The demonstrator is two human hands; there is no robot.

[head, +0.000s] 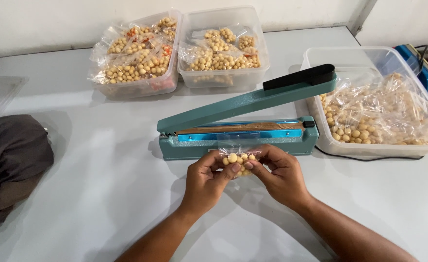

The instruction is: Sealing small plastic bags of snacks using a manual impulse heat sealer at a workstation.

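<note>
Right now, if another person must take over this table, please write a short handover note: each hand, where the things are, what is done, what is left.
Left hand and right hand: both pinch one small clear bag of round snacks, its open end toward the heat sealer.
Sealer: arm raised, nothing clamped.
Done, as it appears: filled bags in the two far tubs.
Left: this bag is not yet sealed; the right tub holds many more bags, sealed or not I cannot tell.
</note>
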